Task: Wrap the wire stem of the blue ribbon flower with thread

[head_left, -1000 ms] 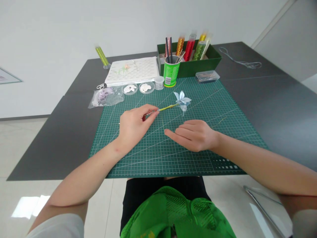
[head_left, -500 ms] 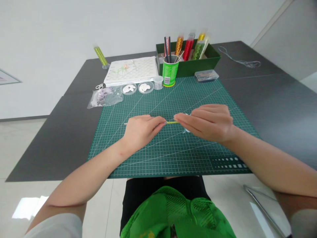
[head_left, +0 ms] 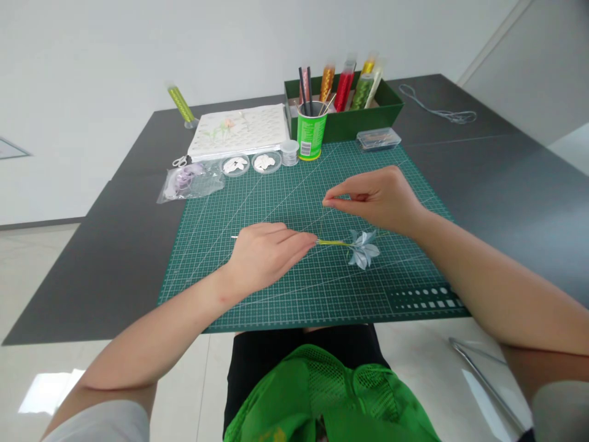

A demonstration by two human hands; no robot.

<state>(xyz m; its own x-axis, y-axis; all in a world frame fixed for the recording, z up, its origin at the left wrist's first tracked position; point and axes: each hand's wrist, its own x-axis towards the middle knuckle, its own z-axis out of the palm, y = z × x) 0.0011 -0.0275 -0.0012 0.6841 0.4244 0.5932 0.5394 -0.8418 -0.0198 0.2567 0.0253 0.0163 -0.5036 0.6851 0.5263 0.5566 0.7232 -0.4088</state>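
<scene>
Pinched in my left hand [head_left: 271, 252] is the stem of a pale blue artificial flower [head_left: 363, 250]; its petals point right, over the cutting mat. The stem [head_left: 335, 242] is wrapped in yellow-green near the flower, and its thin bare end sticks out left of my hand. Thumb and fingertips of my right hand [head_left: 377, 195] are pressed together above the stem. A very fine thread [head_left: 321, 222], barely visible, runs from those fingertips down towards the wrapped stem.
A green cutting mat [head_left: 271, 199] covers the table's middle. Behind stand a green can [head_left: 311, 136] with sticks, a dark green box [head_left: 343, 127] of thread spools, and a clear case [head_left: 378, 139]. Petal dishes [head_left: 235, 164], a plastic bag [head_left: 191, 180] and a white board [head_left: 239, 138] lie left.
My right hand has moved up and away from the stem, uncovering the blue flower. The left hand has shifted slightly down, still holding the stem.
</scene>
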